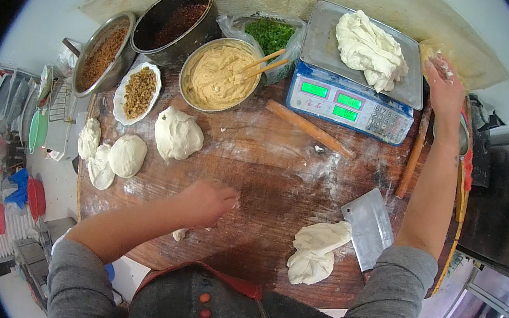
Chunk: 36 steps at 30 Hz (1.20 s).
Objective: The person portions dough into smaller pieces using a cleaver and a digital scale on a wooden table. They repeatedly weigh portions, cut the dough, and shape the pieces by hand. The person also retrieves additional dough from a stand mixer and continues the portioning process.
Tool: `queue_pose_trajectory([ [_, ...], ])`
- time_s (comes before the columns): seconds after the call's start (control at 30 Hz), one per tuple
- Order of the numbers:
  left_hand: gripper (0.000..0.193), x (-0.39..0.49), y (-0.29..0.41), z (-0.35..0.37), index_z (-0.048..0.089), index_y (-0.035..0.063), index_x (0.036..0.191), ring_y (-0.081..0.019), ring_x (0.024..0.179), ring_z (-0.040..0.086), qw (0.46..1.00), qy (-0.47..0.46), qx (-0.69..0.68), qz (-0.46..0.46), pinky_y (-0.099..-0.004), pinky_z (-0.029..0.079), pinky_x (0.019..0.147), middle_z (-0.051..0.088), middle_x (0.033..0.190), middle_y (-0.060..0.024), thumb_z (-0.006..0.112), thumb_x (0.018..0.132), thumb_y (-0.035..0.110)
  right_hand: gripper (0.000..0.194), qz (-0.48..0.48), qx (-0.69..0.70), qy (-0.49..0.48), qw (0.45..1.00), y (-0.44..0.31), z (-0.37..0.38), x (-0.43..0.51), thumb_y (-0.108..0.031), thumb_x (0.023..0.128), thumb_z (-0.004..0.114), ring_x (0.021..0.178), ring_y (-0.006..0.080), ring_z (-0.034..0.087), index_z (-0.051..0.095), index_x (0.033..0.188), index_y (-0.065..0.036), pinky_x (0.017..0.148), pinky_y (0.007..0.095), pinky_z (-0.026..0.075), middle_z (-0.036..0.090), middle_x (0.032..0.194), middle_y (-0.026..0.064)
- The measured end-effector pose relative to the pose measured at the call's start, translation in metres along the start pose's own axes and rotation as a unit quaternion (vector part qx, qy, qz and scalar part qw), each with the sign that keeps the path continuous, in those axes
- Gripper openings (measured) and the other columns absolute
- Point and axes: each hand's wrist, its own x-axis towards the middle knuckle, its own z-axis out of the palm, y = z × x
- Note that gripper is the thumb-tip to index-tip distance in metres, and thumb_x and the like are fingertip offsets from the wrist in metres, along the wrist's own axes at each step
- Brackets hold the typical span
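My left hand (211,201), slightly blurred, is low over the floured wooden table (252,173) with its fingers curled; whether anything is inside them is hidden. A small scrap of dough (179,234) lies just below it. My right hand (444,84) reaches past the right side of the digital scale (352,102), at a yellowish plastic bag (432,49) by the wall. White flour or dough clings to its fingers, and its grip is unclear. A large dough mass (370,49) rests on the scale's metal pan. Two joined dough pieces (317,248) touch a metal cleaver blade (369,225) at the right.
Dough lumps (179,134) sit on the left. Behind them stand a dish of chopped filling (138,92), a bowl of paste (219,76) with chopsticks, a dark pot (176,23), a crumb-filled pan (105,55) and bagged chopped greens (269,34). Two rolling pins (310,128) lie near the scale.
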Motion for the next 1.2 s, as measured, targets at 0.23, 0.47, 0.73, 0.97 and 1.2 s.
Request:
queue_pose_trajectory([
  [0.23,0.025,0.077,-0.008,-0.105,0.059,0.0041,0.100,-0.0341,0.088,0.062,0.976,0.208,-0.009,0.069,-0.0420,0.054,0.071,0.062,0.102,-0.0133,0.064,0.076,0.008,0.090,-0.085,-0.213,-0.053,0.972,-0.011,0.001,-0.008,-0.046,0.073,0.076,0.130,0.0313,0.044,0.039,0.139,0.003,0.106,0.0360,0.037,0.047,0.138,0.0231],
  [0.47,0.058,0.195,-0.045,-0.212,0.051,0.0043,0.125,-0.0351,0.109,0.056,0.937,0.305,0.168,0.018,-0.0407,0.048,0.092,0.056,0.120,-0.0170,0.074,0.075,0.023,0.131,-0.080,-0.298,-0.215,0.927,-0.013,0.044,0.039,-0.063,0.050,0.081,0.132,0.0346,0.041,0.025,0.142,0.012,0.109,0.0369,0.035,0.041,0.140,0.0271],
  [0.73,0.093,0.330,-0.087,-0.205,0.038,0.0004,0.139,-0.0329,0.123,0.049,0.938,0.252,0.237,0.011,-0.0401,0.036,0.107,0.047,0.137,-0.0186,0.079,0.065,0.040,0.065,-0.152,-0.245,-0.219,0.932,-0.005,0.065,0.042,-0.044,0.069,0.076,0.094,0.0319,0.066,0.060,0.120,-0.008,0.084,0.0386,0.051,0.069,0.100,0.0156],
  [0.97,0.096,0.343,-0.096,-0.215,0.031,0.0055,0.144,-0.0337,0.126,0.046,0.971,0.143,0.191,-0.028,-0.0564,0.028,0.108,0.045,0.139,-0.0158,0.075,0.068,0.044,0.078,-0.104,-0.139,-0.139,0.975,0.041,0.045,0.030,-0.043,0.064,0.083,0.121,0.0291,0.052,0.056,0.124,0.000,0.101,0.0341,0.041,0.054,0.129,0.0208],
  [1.2,0.097,0.359,-0.077,-0.194,0.033,0.0036,0.143,-0.0330,0.129,0.042,0.949,0.215,0.219,0.077,-0.0543,0.032,0.106,0.043,0.140,-0.0158,0.081,0.061,0.028,0.052,-0.051,-0.202,-0.164,0.964,0.035,0.070,0.036,-0.025,0.067,0.076,0.090,0.0309,0.067,0.063,0.111,-0.002,0.078,0.0378,0.054,0.068,0.098,0.0192],
])
